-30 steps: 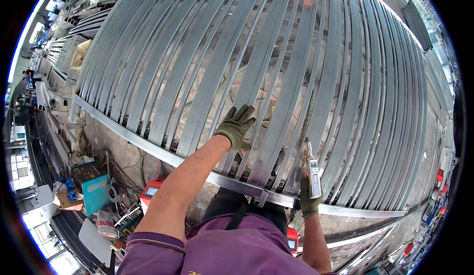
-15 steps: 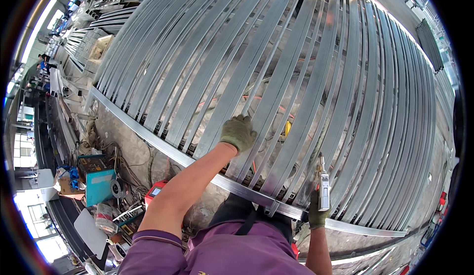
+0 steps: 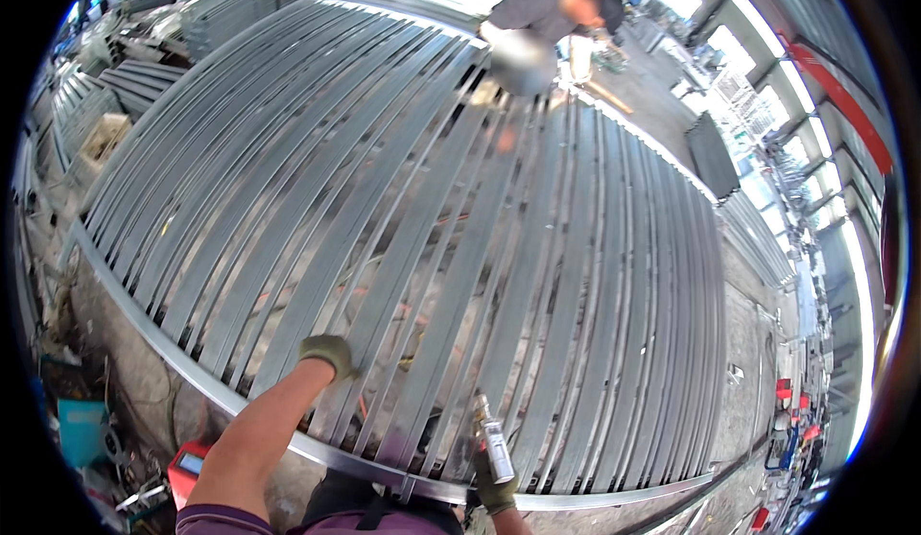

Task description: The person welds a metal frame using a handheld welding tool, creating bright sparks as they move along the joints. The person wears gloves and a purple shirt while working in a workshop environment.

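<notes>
A wide panel of long silver metal bars (image 3: 408, 276), set in a frame with a near rail (image 3: 187, 367), spreads out in front of me. My left hand (image 3: 328, 355), in a green-grey glove, leans on one wide bar (image 3: 288, 343) left of centre. Its fingers curl down at that bar's edge, with the tips hidden. At the near rail, my right hand (image 3: 497, 489), gloved too, grips a welding gun (image 3: 495, 449) with a silver box-shaped body and a brass-coloured nozzle. The nozzle points forward, over the bars; whether it touches one I cannot tell.
Another person (image 3: 547, 22) bends over the panel's far edge. Left of me on the floor are a red device (image 3: 182, 477), a teal box (image 3: 82, 431) and tangled cables. A wooden crate (image 3: 104, 140) and stacked bars (image 3: 144, 79) lie at the far left; red items (image 3: 785, 391) lie right.
My view has tilted up and turned right, bringing the other person into sight. Both hands appear lower and further left in the picture; the welding gun stays in my right hand.
</notes>
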The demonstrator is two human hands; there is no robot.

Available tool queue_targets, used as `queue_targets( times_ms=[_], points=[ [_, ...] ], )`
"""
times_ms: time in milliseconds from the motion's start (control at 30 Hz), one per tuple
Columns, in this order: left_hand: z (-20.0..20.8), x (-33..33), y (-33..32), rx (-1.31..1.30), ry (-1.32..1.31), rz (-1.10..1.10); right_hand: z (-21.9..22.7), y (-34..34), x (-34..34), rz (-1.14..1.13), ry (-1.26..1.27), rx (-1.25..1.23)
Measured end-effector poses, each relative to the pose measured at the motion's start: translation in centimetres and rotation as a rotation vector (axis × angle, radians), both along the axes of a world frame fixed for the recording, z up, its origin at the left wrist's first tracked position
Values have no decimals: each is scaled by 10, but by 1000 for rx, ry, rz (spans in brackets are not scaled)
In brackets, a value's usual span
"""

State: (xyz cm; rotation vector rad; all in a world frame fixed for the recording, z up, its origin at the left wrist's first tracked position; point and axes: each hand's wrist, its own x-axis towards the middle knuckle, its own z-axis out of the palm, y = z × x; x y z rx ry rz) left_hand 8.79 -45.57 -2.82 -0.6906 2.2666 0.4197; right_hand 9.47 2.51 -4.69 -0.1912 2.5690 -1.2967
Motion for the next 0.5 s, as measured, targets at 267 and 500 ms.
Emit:
queue_targets(
  times_ms=[267,500],
  points=[
    [8,-10,-2,17,-88,-68,12,-9,0,-73,-107,6],
    [8,-6,5,-10,-69,-176,8,-10,11,-154,-95,-4]
  ],
)
